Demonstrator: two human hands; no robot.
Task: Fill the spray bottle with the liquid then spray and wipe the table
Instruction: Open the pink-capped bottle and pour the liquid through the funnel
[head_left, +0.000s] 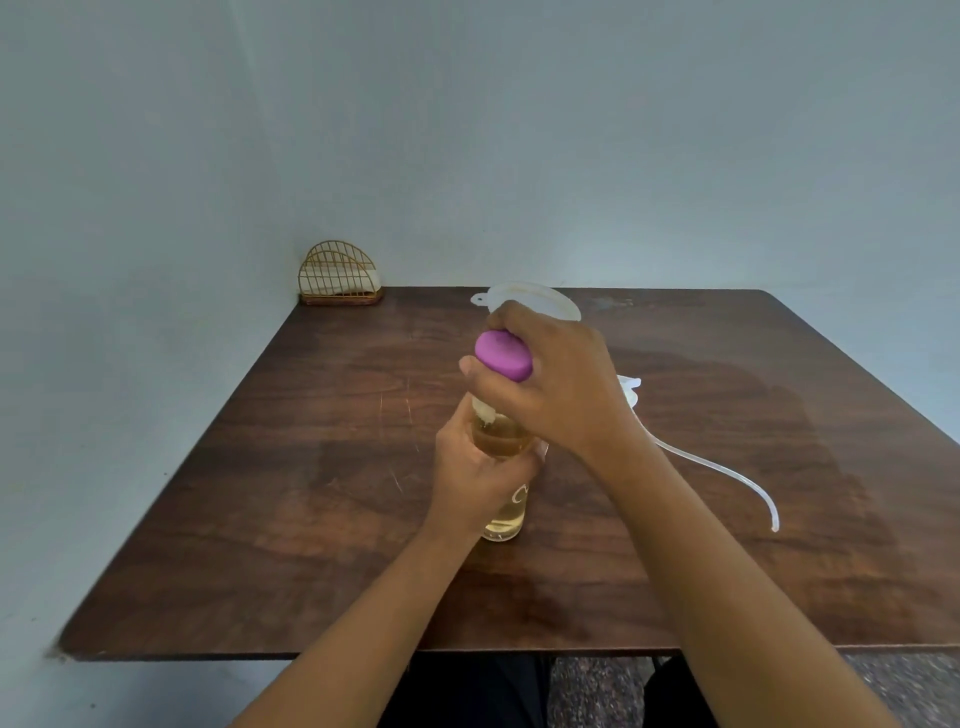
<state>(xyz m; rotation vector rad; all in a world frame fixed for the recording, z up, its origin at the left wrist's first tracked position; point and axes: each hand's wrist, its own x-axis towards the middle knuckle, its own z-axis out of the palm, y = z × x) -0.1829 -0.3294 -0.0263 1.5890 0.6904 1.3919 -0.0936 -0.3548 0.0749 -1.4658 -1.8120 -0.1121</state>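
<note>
Left hand (478, 478): curled round the clear plastic bottle of amber liquid (501, 436), which stands mid-way across the dark wooden counter (260, 519).
Right hand (556, 379): fingers clamped over the round purple cap (504, 356) on the bottle's neck.
Right of it: white spray head with a long clear tube (727, 470), lying loose.
Behind: translucent white funnel (540, 299); in the far-left corner, a gold wire napkin holder (340, 275).
Risk: a hard twist could probably tip the bottle and slop liquid across the wood.
Writing: one white "C" shows on the bottle; the hand hides the rest.
</note>
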